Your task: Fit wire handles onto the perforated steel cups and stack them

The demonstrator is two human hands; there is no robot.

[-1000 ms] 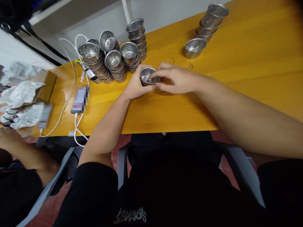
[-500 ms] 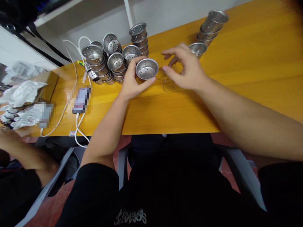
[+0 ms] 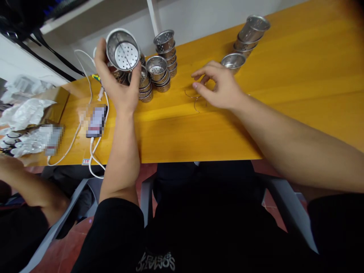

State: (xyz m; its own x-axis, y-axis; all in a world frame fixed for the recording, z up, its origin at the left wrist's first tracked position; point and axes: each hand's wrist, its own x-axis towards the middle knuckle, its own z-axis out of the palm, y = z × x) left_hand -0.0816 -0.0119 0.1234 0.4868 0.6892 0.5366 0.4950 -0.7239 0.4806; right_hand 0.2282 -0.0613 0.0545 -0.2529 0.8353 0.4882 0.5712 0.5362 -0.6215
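Left hand [image 3: 121, 93] high over the back-left, grip wrapped around a perforated metal cup [image 3: 123, 53], thumb one side, fingers the other, mouth tipped toward the wearer! Good room between it and the right hand [image 3: 217, 85], whose grip hangs spread, thumb and fingers parted, just beside thin curved wires [image 3: 196, 100]. The yellow tabletop [image 3: 193, 140] runs wide between them to its front edge. Stacked cups [image 3: 157, 70] crowd the left hand; the held one masks some, and whether it touches them, can't tell! The phone [image 3: 96, 121] is blurred out. A co-worker's arm [image 3: 31, 185] is cut off at left, above red floor [image 3: 66, 246].
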